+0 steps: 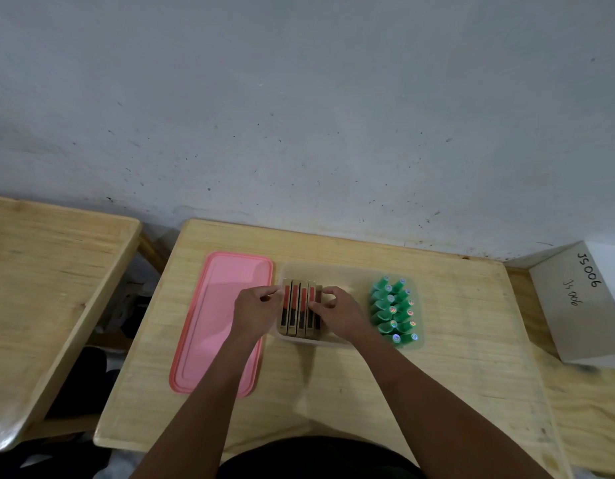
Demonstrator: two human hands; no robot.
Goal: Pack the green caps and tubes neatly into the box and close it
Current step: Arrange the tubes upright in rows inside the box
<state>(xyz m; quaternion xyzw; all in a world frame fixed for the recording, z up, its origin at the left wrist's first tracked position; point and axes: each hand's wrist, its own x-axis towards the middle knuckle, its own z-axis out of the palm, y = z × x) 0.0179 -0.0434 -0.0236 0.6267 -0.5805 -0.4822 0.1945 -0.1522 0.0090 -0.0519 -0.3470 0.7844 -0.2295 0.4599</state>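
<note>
A clear plastic box (347,271) stands open on the wooden table. Several green capped pieces (394,311) lie in two neat rows at its right end. At its left end stand several tan tube packs (300,311) with red and dark windows, side by side. My left hand (256,311) presses against the left side of this row with curled fingers. From the other side, my right hand (337,311) grips the row, fingers curled over the rightmost pack. The pink lid (218,323) lies flat on the table left of the box.
A white cardboard box (582,299) with handwritten marks sits at the right edge. A second wooden table (46,288) stands to the left across a gap. A grey wall runs behind the table's far edge.
</note>
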